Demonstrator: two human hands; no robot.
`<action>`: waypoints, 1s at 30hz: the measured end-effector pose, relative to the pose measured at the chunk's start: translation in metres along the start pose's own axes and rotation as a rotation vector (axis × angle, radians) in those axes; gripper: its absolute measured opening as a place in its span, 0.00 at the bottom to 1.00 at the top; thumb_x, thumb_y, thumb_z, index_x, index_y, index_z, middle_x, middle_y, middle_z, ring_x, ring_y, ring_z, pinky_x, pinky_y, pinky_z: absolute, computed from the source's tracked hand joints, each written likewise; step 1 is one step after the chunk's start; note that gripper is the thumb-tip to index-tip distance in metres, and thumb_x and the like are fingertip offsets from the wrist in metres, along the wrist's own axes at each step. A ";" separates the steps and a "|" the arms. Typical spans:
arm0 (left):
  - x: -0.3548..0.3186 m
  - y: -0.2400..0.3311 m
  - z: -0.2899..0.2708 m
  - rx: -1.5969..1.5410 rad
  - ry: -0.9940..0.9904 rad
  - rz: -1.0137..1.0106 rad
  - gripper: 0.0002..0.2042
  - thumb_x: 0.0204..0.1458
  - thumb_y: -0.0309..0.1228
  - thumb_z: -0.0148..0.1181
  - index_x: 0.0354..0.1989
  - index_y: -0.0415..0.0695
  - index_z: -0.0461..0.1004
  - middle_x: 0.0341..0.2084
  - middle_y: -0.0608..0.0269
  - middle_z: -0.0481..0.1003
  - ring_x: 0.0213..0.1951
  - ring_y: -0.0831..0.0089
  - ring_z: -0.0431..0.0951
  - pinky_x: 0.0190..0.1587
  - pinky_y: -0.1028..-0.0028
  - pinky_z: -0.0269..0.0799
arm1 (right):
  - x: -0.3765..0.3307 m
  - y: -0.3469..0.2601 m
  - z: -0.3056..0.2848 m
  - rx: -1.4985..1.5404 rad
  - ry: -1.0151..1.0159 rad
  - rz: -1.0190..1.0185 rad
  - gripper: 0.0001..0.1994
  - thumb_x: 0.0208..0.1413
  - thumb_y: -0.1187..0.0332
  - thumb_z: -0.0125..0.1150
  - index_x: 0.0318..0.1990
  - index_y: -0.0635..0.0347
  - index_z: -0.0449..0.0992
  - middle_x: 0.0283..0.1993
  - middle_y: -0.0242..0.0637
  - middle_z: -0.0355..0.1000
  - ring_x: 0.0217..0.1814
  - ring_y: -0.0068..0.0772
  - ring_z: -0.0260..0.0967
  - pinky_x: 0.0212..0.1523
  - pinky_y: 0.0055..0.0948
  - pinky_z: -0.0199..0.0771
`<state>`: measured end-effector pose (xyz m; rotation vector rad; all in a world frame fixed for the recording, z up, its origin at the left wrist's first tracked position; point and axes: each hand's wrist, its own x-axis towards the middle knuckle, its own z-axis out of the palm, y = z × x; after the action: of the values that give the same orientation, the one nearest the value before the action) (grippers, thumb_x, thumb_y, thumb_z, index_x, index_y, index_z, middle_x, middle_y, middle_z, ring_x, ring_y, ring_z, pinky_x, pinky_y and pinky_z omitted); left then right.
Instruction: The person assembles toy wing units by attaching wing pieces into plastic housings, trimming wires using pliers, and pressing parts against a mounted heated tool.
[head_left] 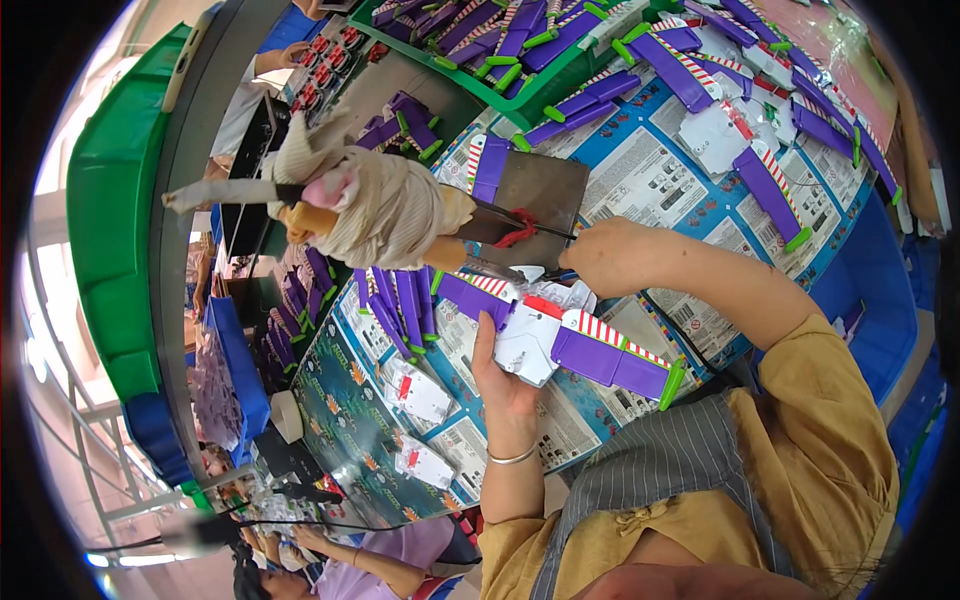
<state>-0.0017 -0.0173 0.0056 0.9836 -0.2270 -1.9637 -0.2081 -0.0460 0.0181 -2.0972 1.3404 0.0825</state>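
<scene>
My left hand (507, 395) grips a winged toy backpack (527, 345) from below, thumb up along its side. This piece has a white body, a red strip, and purple wings with red-and-white striped edges and green tips. My right hand (612, 258) is closed just above the body, its fingertips pinching something dark and thin that I cannot make out. Left of it hangs a bulky tool wrapped in pale cloth (385, 205), with dark rods and a red tie pointing toward my right hand. A brown plate (555, 190) lies behind.
Purple wings (400, 305) lie left of my hands. Two white body parts (418, 393) rest on the printed table covering (350, 440). At the back, a green crate (540, 95) holds many wings; more assembled pieces (770, 195) lie right. A blue bin (870, 290) stands right. Other people work nearby.
</scene>
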 end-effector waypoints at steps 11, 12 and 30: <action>0.003 0.003 -0.002 -0.006 -0.011 0.023 0.19 0.57 0.40 0.46 0.50 0.39 0.66 0.45 0.53 0.72 0.46 0.59 0.73 0.51 0.59 0.68 | 0.005 0.002 -0.001 0.010 -0.036 0.007 0.14 0.44 0.70 0.52 0.41 0.62 0.72 0.36 0.50 0.73 0.41 0.48 0.71 0.42 0.41 0.70; 0.003 0.003 -0.001 -0.006 -0.011 0.022 0.19 0.57 0.40 0.46 0.50 0.39 0.66 0.45 0.53 0.72 0.46 0.59 0.73 0.51 0.59 0.68 | 0.005 0.002 -0.001 0.016 -0.030 0.008 0.14 0.44 0.70 0.53 0.41 0.62 0.72 0.37 0.50 0.73 0.41 0.48 0.71 0.42 0.41 0.70; 0.002 0.004 0.003 -0.006 0.043 0.013 0.19 0.56 0.40 0.46 0.49 0.39 0.67 0.43 0.54 0.73 0.45 0.59 0.74 0.50 0.59 0.68 | 0.006 0.003 -0.001 0.021 -0.037 0.012 0.16 0.44 0.68 0.56 0.43 0.62 0.72 0.38 0.50 0.72 0.42 0.47 0.71 0.43 0.40 0.71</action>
<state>-0.0016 -0.0212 0.0084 1.0174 -0.2028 -1.9281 -0.2081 -0.0515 0.0150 -2.0607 1.3273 0.1113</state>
